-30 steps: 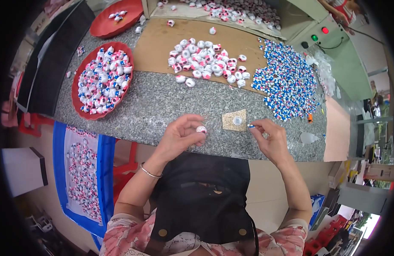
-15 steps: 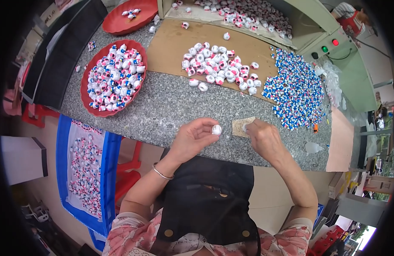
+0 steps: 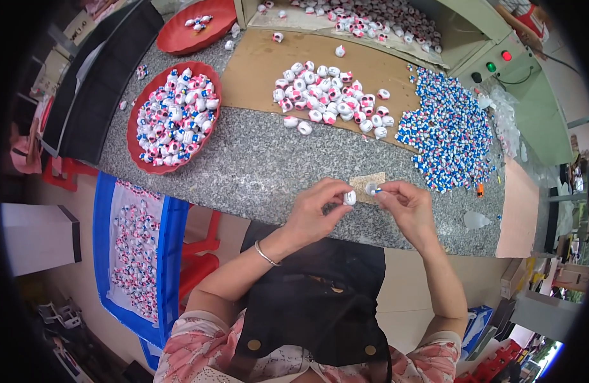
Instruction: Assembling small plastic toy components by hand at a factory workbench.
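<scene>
Between thumb and fingers, my left hand [image 3: 315, 214] pinches a small rounded white figurine part [image 3: 350, 198] with dark marks on its side. My right hand [image 3: 410, 207] is just to its right, its thumb and forefinger closed on a tiny blue piece [image 3: 378, 190]. A small round pale dish [image 3: 371, 188] sits beside those fingertips on a speckled tan card [image 3: 358, 181]. Beyond my hands, several white and pink figurine parts [image 3: 320, 91] lie loosely on brown cardboard [image 3: 249, 73]. A spread of tiny blue and white pieces [image 3: 444, 131] covers the bench to the right.
A red bowl [image 3: 133, 143] of assembled-looking figurines stands left, with another red dish [image 3: 173, 41] behind it. The grey cabinet [image 3: 463, 54] at the back holds more white parts. A blue crate [image 3: 170, 255] is below left; a clear plastic piece [image 3: 476, 220] lies right.
My left hand has moved right with the white figurine part, closer to my right hand. My right hand has shifted slightly right and turned, uncovering the pale dish and showing a tiny blue piece.
</scene>
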Tool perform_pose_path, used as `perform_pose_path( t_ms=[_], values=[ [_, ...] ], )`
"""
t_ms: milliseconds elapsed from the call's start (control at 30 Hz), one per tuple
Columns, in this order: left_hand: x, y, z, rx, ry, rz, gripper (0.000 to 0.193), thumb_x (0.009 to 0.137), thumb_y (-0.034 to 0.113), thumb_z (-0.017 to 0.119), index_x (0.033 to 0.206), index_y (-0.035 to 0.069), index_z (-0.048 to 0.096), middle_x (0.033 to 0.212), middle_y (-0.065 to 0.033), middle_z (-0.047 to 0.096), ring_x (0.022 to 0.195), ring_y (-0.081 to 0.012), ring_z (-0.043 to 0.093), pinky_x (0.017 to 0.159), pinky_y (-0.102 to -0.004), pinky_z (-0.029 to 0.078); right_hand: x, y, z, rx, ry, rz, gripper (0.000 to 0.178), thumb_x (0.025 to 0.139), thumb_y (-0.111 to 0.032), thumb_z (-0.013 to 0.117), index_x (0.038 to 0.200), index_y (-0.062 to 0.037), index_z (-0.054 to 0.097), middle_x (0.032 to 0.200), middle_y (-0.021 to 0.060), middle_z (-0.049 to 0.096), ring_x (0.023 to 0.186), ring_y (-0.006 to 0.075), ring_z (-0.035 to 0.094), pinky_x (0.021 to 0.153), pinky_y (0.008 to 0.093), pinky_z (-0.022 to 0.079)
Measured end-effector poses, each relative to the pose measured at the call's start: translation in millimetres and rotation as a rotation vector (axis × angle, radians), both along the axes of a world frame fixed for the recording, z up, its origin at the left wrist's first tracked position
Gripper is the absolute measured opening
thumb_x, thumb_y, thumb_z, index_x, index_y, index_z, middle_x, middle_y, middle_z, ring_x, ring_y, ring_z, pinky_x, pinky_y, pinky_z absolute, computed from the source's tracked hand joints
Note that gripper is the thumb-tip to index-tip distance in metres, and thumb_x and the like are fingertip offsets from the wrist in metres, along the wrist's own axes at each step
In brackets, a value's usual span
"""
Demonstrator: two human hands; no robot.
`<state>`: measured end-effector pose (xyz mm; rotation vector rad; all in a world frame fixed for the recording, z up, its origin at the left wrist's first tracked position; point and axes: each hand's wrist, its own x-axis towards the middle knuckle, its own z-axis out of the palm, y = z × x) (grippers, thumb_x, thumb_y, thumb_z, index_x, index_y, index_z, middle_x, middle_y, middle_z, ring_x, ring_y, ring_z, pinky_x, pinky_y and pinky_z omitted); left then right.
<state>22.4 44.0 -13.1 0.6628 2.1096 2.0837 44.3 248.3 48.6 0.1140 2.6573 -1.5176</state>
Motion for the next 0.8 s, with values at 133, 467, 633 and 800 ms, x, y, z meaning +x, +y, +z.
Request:
perform_pose_path(
  t_ms=[133, 467, 633, 800],
  values=[
    [2.5, 4.5, -1.1, 0.003, 0.022, -0.029, 0.031, 0.079, -0.007, 0.072, 0.109, 0.0, 0.066, 0.109, -0.0101, 0.063, 0.096, -0.015, 0.065, 0.08, -0.0267, 0.059, 10.5, -1.2, -3.8, -0.42, -0.251, -0.059, 0.015, 0.091, -0.008, 0.069, 0.101, 0.0028, 0.069, 0.091, 0.0058, 0.071, 0.076, 0.0081, 0.065, 0.068, 0.0219, 0.054],
    [0.2, -11.9, 17.4, 0.252, -0.466, -0.46, 0.023, 0.097, 0.009, 0.059, 0.115, -0.003, 0.067, 0.096, -0.0096, 0.067, 0.08, -0.0119, 0.066, 0.07, -0.0247, 0.055, 25.1, -16.9, 22.5, -0.017, 0.207, 0.258, 0.01, 0.083, 0.0, 0.071, 0.093, 0.0001, 0.071, 0.081, 0.0104, 0.07, 0.075, 0.0192, 0.067, 0.066, 0.0284, 0.052],
    [6.3, -16.8, 23.9, 0.162, -0.459, -0.446, 0.025, 0.098, 0.01, 0.057, 0.115, -0.005, 0.066, 0.09, -0.0094, 0.068, 0.076, -0.0115, 0.065, 0.068, -0.0244, 0.054, 31.4, -26.8, 15.1, -0.02, 0.246, 0.222, 0.009, 0.083, -0.001, 0.072, 0.092, -0.001, 0.071, 0.081, 0.0097, 0.07, 0.073, 0.0205, 0.068, 0.064, 0.0299, 0.052],
    [-2.4, -36.3, 17.8, 0.168, -0.644, -0.388, 0.024, 0.096, 0.007, 0.06, 0.117, -0.004, 0.066, 0.094, -0.0079, 0.068, 0.081, -0.0111, 0.065, 0.071, -0.0248, 0.054, 20.4, -35.5, 6.3, -0.044, 0.141, 0.266, 0.014, 0.085, -0.003, 0.07, 0.099, -0.0032, 0.07, 0.088, 0.0108, 0.069, 0.078, 0.019, 0.067, 0.069, 0.0292, 0.052]
  ],
)
